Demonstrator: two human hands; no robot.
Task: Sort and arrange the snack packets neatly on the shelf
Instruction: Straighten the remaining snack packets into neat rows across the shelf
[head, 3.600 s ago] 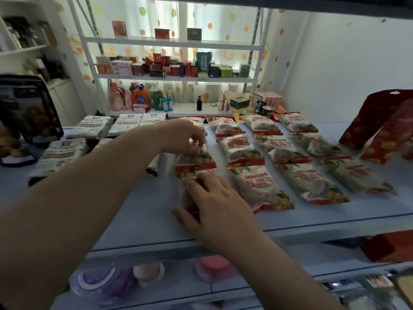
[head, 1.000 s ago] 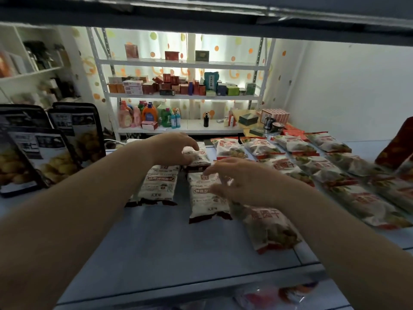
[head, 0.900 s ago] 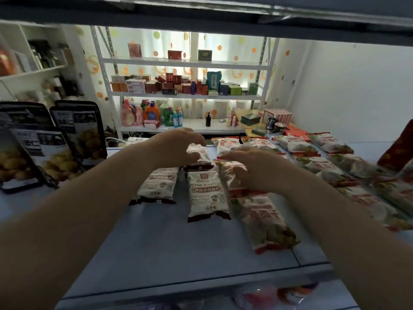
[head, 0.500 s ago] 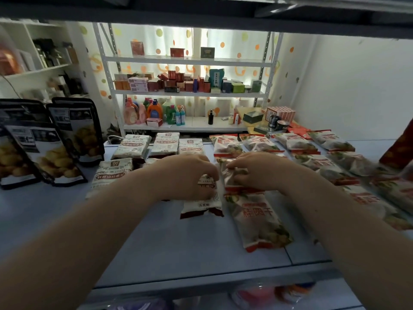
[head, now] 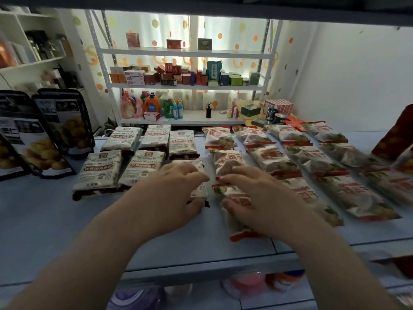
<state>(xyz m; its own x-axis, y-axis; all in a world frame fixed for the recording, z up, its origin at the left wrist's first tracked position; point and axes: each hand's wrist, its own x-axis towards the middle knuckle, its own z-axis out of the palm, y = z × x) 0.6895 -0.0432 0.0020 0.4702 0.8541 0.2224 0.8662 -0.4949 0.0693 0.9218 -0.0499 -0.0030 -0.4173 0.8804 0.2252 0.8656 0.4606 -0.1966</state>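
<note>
L fingers are curled down over the white pkt w/ the thumb hooked at its near edge, so the L hand grips it flat on the shelf. R fingers are bent over the top seam of the red pkt, thumb on its left edge. The R hand holds it w/ fingers close together, not spread.

What's changed: half a sec ago the white pkt sat further out from its row under my L hand. Now it's drawn closer into line w/ the other white pkts to its left, near edge a shade proud of theirs. R hand has slid from the middle pkt of its column down onto the front one. My read: the white block is 3 across, 2 deep and nearly done, and the leftmost red column is the last bit being trued.

Both pkts lie right under the fingertips, side by side, w/ a slim strip of bare shelf btw them. The remaining red pkts run in columns to the right. Can't tell if the red pkt is fully square, as the hand covers most of it.
</note>
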